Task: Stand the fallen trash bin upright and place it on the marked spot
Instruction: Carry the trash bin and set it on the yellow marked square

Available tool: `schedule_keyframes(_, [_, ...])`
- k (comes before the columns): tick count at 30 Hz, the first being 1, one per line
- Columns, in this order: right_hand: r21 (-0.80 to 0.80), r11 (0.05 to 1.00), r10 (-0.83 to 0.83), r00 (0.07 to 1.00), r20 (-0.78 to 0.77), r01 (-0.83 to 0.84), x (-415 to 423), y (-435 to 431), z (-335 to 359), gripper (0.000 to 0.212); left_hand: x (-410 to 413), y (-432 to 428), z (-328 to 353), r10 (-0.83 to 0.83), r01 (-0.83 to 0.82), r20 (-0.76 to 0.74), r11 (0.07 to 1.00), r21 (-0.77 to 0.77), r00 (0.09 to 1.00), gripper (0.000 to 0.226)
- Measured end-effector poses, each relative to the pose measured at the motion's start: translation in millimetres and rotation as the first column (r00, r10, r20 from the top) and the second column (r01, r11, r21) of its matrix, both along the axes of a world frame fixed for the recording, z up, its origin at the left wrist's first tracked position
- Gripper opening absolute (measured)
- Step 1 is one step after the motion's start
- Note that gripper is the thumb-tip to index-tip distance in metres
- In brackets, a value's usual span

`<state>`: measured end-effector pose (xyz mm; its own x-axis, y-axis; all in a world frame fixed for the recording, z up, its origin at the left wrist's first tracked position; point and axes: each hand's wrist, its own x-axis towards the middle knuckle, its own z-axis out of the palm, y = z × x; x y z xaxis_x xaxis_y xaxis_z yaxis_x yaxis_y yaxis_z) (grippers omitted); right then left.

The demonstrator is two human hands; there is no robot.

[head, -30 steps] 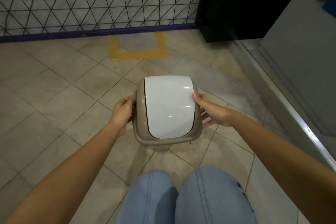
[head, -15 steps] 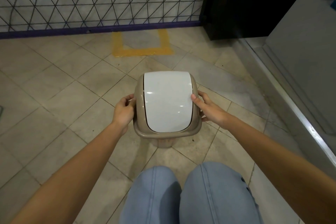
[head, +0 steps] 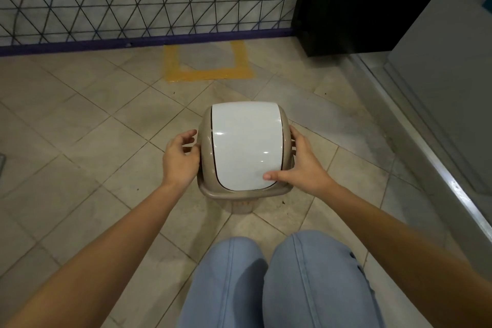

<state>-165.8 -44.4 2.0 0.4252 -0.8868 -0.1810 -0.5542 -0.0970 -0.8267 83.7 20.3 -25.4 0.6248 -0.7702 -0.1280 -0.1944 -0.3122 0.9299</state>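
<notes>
The trash bin (head: 205, 168), beige with a white swing lid (head: 245, 146), stands upright on the tiled floor in front of my knees. My left hand (head: 181, 160) is at its left side, fingers loosened and curled just off the rim. My right hand (head: 303, 168) grips the right side, with its thumb lying on the lid's near right corner. The marked spot (head: 207, 74), a yellow tape outline open toward the wall, lies on the floor beyond the bin, apart from it.
A wire-grid wall panel (head: 149, 0) with a purple base strip runs behind the mark. A black cabinet (head: 346, 5) stands at the back right. A grey unit (head: 442, 61) and a metal floor rail (head: 426, 157) line the right side.
The view has shifted closer to the wall. My left hand's fingers have come off the bin's rim. My right thumb has slid down to the lid's near corner.
</notes>
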Motion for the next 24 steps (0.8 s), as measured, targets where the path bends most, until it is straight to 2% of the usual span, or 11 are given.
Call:
schedule_keyframes(4, [-0.058,0.996,0.068,0.996,-0.054,-0.071,0.1,6.8,-6.3,0.148,-4.5,13.2,4.1,-0.062,0.074,0.113,0.992,-0.102,0.992,0.035])
schedule_keyframes(8, [-0.098,0.993,0.055,0.996,-0.068,-0.062,2.8,8.8,-8.2,0.152,-7.3,27.0,4.0,-0.19,0.214,0.168,0.967,-0.14,0.967,0.053])
schedule_keyframes(10, [-0.109,0.991,0.067,0.994,-0.082,-0.076,3.1,6.5,-8.2,0.154,-5.1,32.0,3.8,-0.291,0.322,0.242,0.942,-0.095,0.925,0.07])
schedule_keyframes(13, [-0.144,0.98,0.118,0.985,-0.123,-0.136,2.8,3.6,-8.9,0.158,-2.7,39.0,0.6,-0.445,0.465,0.35,0.885,0.03,0.824,0.11])
schedule_keyframes(16, [-0.155,0.976,0.131,0.983,-0.132,-0.151,3.8,0.4,-8.9,0.158,-2.5,39.3,-2.0,-0.514,0.512,0.383,0.851,0.115,0.768,0.138])
schedule_keyframes(19, [-0.138,0.979,0.13,0.982,-0.136,-0.149,6.1,-5.4,-8.7,0.159,-2.2,33.4,-2.6,-0.52,0.512,0.374,0.849,0.129,0.768,0.144])
schedule_keyframes(24, [-0.088,0.99,0.098,0.988,-0.117,-0.108,13.9,-18.5,-8.7,0.16,0.2,21.4,-1.3,-0.508,0.502,0.333,0.858,0.111,0.794,0.142])
